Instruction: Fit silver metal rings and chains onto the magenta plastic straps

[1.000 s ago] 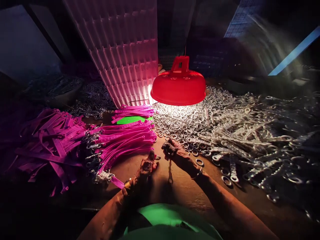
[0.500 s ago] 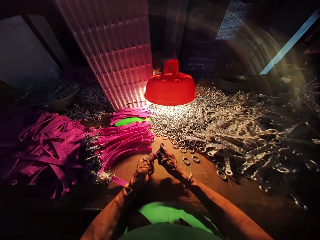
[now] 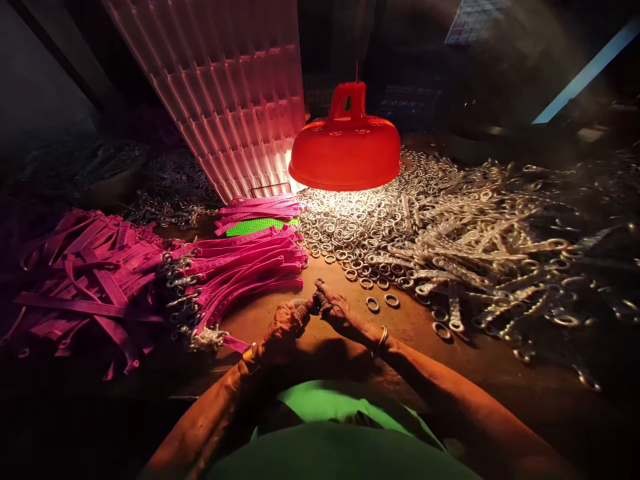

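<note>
Fingertips [image 3: 311, 305] of both hands meet over the brown worktable [image 3: 350, 347], pinched together on a small piece too dark and too small to make out. At the centre of the frame, the left hand [image 3: 285, 323] and the right hand [image 3: 336, 312] touch one another just in front of the person's green garment [image 3: 330, 413], a bangle [image 3: 383, 339] on the right wrist. Just left of the hands lies a bundle of magenta straps [image 3: 245, 273] with metal clips at their near ends, and a looser heap of the same straps [image 3: 85, 280] spreads farther left. Two loose metal rings [image 3: 373, 304] lie just right of the hands, at the edge of a wide heap of silver rings and linked metal strips [image 3: 475, 247]. A red hanging lamp [image 3: 345, 150] glows over that heap, beside a leaning white grid panel [image 3: 235, 100].
</note>
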{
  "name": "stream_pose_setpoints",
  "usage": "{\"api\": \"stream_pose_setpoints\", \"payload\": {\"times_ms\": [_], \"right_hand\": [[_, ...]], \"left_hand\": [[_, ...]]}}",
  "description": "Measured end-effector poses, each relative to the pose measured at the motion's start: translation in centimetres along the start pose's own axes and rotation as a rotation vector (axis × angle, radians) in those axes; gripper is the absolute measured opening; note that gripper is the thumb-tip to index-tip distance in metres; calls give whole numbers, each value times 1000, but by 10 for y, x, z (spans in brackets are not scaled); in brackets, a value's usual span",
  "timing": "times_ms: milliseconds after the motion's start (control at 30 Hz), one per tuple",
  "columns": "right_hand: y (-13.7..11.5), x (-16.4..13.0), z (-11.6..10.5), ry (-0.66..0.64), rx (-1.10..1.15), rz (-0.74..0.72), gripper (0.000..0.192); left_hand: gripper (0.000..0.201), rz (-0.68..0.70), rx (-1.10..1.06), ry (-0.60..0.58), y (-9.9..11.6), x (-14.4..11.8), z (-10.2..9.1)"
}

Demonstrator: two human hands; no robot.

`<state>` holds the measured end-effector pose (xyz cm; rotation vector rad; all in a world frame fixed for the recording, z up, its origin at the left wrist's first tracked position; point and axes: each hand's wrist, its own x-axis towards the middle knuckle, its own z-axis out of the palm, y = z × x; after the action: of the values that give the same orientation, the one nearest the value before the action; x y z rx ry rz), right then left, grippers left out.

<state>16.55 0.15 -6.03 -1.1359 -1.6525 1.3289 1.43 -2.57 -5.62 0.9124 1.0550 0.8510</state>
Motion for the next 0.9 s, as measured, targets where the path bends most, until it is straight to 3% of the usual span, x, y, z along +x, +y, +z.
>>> {"api": "stream_pose_setpoints", "payload": {"times_ms": [167,300,467,567,667,900], "right_hand": [[-1,9,-9,-56,-70,-53,9],[-8,4,-14,-132,-102,-100,19],[-37,-29,-21,-236,-209,-206,18],[-49,-59,-15,-280,-267,-98,16],[-49,-84,-6,-288,-397,10,18],[-44,-107,2,-279,-388,88,24]], "left_hand": [[31,123,190,-20,-2,1,1],[31,-31,147,-25,11,-4,2],[32,-270,79,-179,44,-17,-6],[30,-340,178,-283,56,-30,-6],[32,-387,243,-320,51,-45,-1],[48,-455,98,-383,42,-74,10]]}}
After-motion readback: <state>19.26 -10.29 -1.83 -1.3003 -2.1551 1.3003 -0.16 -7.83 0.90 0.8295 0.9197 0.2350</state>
